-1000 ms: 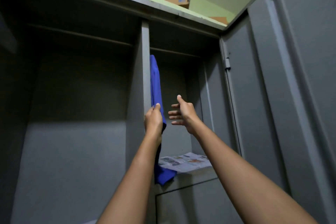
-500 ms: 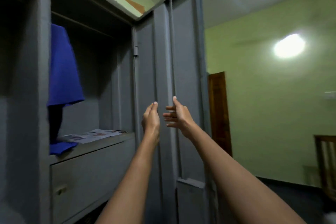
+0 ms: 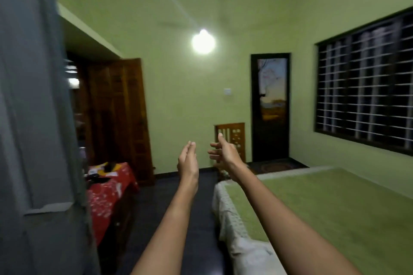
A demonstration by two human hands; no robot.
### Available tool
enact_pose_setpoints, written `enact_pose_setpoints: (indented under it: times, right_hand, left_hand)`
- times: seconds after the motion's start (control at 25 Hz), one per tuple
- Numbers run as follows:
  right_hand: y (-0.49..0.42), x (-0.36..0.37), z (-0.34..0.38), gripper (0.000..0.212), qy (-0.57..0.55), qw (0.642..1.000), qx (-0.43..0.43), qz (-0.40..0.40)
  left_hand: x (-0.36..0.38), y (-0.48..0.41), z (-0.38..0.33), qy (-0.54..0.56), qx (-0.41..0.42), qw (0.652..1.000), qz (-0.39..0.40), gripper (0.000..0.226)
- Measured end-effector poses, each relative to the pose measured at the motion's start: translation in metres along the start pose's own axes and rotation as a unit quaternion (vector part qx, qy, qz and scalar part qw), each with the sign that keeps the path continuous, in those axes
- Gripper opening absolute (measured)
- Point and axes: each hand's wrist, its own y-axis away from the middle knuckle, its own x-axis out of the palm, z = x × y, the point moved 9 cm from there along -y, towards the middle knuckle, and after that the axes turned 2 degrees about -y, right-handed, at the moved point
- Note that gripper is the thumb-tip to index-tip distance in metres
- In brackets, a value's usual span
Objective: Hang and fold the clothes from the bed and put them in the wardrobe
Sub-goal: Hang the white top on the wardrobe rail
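Observation:
My left hand and my right hand are raised in front of me, side by side and a little apart, both empty with fingers loosely spread. The bed with a green sheet and a white patterned edge lies at the lower right, below my right arm. No clothes show on the part of the bed in view. The grey metal wardrobe door fills the left edge; the wardrobe's inside and the blue garment are out of view.
A low table under a red cloth with small items stands beside the wardrobe door. Behind it is a brown wooden door. A wooden chair, a dark doorway and a barred window are farther off. Dark floor runs between table and bed.
My view has swung right, from the wardrobe interior to the room and bed. My left hand let go of the blue hanging garment, and both hands stay raised and empty.

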Motion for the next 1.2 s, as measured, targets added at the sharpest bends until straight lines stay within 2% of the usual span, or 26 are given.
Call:
enact_pose_setpoints:
  times: [0.28, 0.44, 0.68, 0.92, 1.2]
  right_hand:
    - [-0.003, -0.220, -0.085, 0.051, 0.013, 0.982, 0.053, -0.179]
    - [-0.008, -0.303, -0.139, 0.049, 0.014, 0.960, 0.087, -0.264]
    - [0.009, -0.403, -0.239, 0.039, -0.019, 0.910, 0.158, -0.383]
    - [0.026, -0.490, -0.356, 0.035, -0.042, 0.864, 0.248, -0.436]
    - [0.025, -0.548, -0.525, 0.029, 0.033, 0.814, 0.402, -0.418]
  left_hand:
    - [0.171, 0.028, 0.155, -0.023, -0.102, 0.980, 0.171, 0.042]
    - [0.234, 0.034, 0.241, -0.072, -0.140, 0.957, 0.245, 0.045]
    - [0.300, 0.058, 0.377, -0.132, -0.229, 0.903, 0.340, 0.040]
    - [0.334, 0.085, 0.511, -0.211, -0.293, 0.855, 0.373, 0.037]
    - [0.324, 0.102, 0.672, -0.301, -0.400, 0.791, 0.353, 0.036]
